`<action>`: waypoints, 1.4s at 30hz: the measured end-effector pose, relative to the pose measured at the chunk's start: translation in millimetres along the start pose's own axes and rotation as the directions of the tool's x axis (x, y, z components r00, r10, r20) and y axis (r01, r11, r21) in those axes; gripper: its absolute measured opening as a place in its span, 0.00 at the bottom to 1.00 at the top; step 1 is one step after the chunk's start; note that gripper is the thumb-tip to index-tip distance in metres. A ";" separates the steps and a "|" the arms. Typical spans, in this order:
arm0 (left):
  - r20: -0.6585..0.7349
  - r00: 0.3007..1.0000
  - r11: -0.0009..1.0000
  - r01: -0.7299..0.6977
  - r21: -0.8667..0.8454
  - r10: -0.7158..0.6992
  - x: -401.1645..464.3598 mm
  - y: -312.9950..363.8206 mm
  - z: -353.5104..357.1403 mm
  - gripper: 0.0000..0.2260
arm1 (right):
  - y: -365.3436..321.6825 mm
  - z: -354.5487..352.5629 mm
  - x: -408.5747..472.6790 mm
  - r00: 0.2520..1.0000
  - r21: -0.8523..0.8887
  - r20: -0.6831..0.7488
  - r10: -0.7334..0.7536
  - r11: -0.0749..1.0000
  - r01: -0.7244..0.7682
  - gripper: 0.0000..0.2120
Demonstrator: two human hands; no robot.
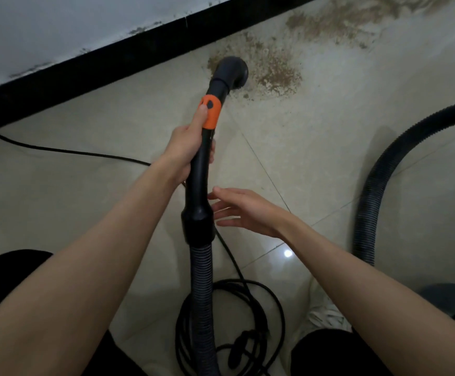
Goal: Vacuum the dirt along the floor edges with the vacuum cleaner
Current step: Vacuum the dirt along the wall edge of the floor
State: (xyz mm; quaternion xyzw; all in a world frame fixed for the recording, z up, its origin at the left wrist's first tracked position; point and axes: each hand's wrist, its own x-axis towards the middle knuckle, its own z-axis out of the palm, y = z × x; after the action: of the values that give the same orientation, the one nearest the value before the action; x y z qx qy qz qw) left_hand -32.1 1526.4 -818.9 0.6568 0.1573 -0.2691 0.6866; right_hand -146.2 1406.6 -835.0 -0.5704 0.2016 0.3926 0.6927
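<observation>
Upper left of the frame: pale wall (pixel 58 25) over a black skirting (pixel 85 74) running diagonally up to the right. Thin black cable (pixel 66 151) trailing across the tiled floor (pixel 72 202) just below it.

Centre: left hand (pixel 185 147) wrapped round the rigid black wand (pixel 200 169), thumb laid up onto the orange collar (pixel 210 111). Round nozzle (pixel 233 70) at the wand's far end, planted on the near edge of the brown dirt (pixel 272 74) just beside the skirting. Probably light and stiff here, easy to steer one-handed; smooth plastic, so best held right behind the collar as now. Below, the cuff (pixel 198 221) joining wand to ribbed hose (pixel 201 294): soft, springy, likely to drag and twist.

Right of centre: right hand (pixel 244 210) with fingers straight and spread, gripping nothing, just beside the cuff; contact cannot be told. A sensible second hold, to take the hose's pull.

Bottom centre: loose coil of power cord (pixel 230 321) on the floor, a likely snag.

Upper right: more dirt, a second patch (pixel 356 14), unvacuumed. Right edge: hose looping back to a grey canister (pixel 454 302), mostly out of frame, contents hidden.
</observation>
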 end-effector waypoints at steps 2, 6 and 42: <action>-0.022 1.000 0.998 0.001 -0.068 -0.002 7.6 10.6 3.8 0.22 | -1.6 5.3 4.3 0.999 0.012 0.029 -0.043 0.999 0.043 0.15; -0.037 0.999 0.983 0.011 -0.181 -0.018 20.4 21.8 5.2 0.23 | -0.7 13.7 15.2 0.988 -0.025 -0.059 -0.144 0.989 0.143 0.15; -0.222 0.938 0.925 0.182 -0.332 -0.265 98.1 26.4 -3.1 0.26 | -69.8 -49.8 43.1 0.947 -0.319 -0.132 -0.294 0.917 0.240 0.17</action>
State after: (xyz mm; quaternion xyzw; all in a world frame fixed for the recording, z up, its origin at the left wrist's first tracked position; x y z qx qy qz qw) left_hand 62.6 1513.3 -853.5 0.5495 0.3612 -0.2291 0.7177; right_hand -57.5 1370.0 -835.6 -0.7231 0.1207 0.2679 0.6251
